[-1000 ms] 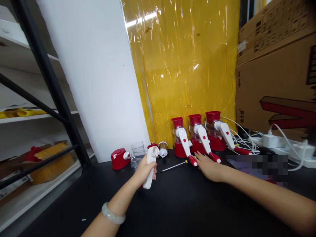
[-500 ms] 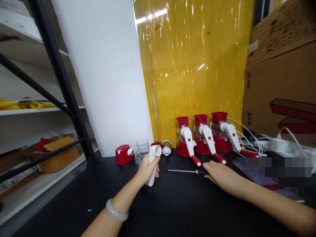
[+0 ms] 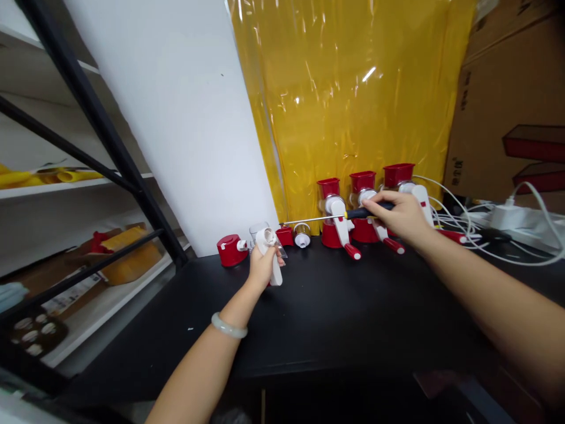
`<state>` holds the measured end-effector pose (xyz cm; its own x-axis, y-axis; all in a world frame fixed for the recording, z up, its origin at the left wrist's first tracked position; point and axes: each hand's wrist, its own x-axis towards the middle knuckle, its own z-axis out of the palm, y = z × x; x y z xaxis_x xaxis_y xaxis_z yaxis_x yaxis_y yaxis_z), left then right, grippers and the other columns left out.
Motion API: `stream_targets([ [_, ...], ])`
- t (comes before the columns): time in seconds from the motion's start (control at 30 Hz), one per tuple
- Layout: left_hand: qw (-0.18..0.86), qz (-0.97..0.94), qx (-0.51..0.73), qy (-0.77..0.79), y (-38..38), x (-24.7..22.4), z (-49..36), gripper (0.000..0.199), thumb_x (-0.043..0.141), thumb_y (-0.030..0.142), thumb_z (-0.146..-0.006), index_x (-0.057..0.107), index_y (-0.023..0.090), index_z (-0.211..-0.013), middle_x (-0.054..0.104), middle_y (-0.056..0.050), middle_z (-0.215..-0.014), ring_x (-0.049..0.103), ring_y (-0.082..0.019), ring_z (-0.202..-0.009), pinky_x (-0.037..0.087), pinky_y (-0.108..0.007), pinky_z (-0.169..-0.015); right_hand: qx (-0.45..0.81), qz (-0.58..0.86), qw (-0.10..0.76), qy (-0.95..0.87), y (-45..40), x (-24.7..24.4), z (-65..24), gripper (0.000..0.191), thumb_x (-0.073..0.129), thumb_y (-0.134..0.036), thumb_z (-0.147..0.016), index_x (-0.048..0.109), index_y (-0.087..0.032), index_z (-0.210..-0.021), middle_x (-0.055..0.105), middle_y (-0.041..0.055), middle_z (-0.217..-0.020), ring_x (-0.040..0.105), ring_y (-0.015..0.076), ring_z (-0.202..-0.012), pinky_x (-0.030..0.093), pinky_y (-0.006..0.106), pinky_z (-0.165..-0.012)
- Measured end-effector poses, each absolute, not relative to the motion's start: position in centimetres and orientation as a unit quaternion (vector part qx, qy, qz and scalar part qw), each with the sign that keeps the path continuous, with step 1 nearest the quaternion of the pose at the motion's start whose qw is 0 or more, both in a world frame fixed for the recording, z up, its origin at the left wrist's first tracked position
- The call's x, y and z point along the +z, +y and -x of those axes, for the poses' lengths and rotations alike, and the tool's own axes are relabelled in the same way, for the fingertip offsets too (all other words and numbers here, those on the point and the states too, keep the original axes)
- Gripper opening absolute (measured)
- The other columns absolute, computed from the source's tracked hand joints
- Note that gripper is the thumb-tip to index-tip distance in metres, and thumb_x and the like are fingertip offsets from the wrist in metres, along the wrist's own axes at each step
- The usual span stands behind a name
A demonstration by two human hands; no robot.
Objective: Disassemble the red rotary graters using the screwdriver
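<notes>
The brown cardboard box (image 3: 485, 106) on the right has small dark signs down its side, too fuzzy to read, and a big red shape printed on it. A white label (image 3: 70, 292) on the left shelf is too small to read as well.

The left hand (image 3: 262, 268) has its grip curled around a hard white crank (image 3: 276, 275), with the round hollow end up. The right hand (image 3: 399, 213) has its grip pinched on the black handle of a screwdriver (image 3: 354, 214). Its thin, shiny metal rod points left, almost flat, in front of the nearest of three red-and-white grinders (image 3: 330, 237). (I cannot tell if the tip touches anything.)

Behind the left hand is a see-through plastic part (image 3: 258, 227), with a smooth, rounded red base (image 3: 232, 251) to its left. On its other side are a small red piece (image 3: 286, 237) and a metal drum (image 3: 302, 231) with a bumpy skin.

The yellow plastic curtain (image 3: 353, 106) is shiny and wrinkly. The black worktop (image 3: 353, 312) has lots of open room from the grinders to its front edge.
</notes>
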<state>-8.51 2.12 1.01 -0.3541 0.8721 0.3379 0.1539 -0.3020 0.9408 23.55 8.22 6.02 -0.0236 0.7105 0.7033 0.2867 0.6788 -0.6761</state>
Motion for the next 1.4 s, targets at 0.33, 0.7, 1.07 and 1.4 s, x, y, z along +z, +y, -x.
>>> stream_targets([
  [0.33,0.266,-0.51,0.641,0.509,3.0,-0.3,9.1,0.021,0.064,0.029,-0.063,0.047,0.023,-0.073,0.051,0.008,-0.05,0.045,-0.01,-0.037,0.037,-0.024,-0.039,0.363,0.361,0.586,-0.628,10.3,-0.7,-21.1,0.053,0.08,-0.07,-0.069,0.067,-0.019,-0.071,0.056,-0.0009,-0.045,0.048,0.0105,-0.038,0.035,0.024,-0.041],
  [0.7,0.261,-0.52,0.635,0.508,3.0,-1.2,8.8,0.025,0.063,0.027,-0.063,0.05,0.022,-0.084,0.051,0.01,-0.05,0.046,-0.01,-0.038,0.04,-0.024,-0.039,0.349,0.371,0.582,-0.634,10.3,-0.8,-21.4,0.048,0.079,-0.065,-0.074,0.066,-0.019,-0.07,0.055,-0.0009,-0.044,0.048,0.0108,-0.038,0.038,0.026,-0.043],
  [1.07,0.23,-0.525,0.629,0.525,3.6,-2.0,9.2,0.022,0.065,0.028,-0.067,0.049,0.023,-0.081,0.05,0.009,-0.048,0.046,-0.011,-0.037,0.042,-0.026,-0.041,0.335,0.357,0.611,-0.623,10.3,-1.1,-21.3,0.041,0.085,-0.057,-0.072,0.067,-0.021,-0.079,0.062,0.0,-0.056,0.056,0.013,-0.046,0.047,0.027,-0.047],
  [1.4,0.216,-0.541,0.612,0.535,3.7,-2.5,9.2,0.027,0.067,0.029,-0.067,0.049,0.023,-0.086,0.052,0.01,-0.049,0.05,-0.012,-0.038,0.045,-0.026,-0.042,0.457,0.323,0.625,-0.544,12.2,-1.7,-21.1,0.06,0.053,-0.082,-0.087,0.06,-0.023,-0.088,0.065,0.0027,-0.066,0.063,0.0161,-0.05,0.05,0.028,-0.044],
])
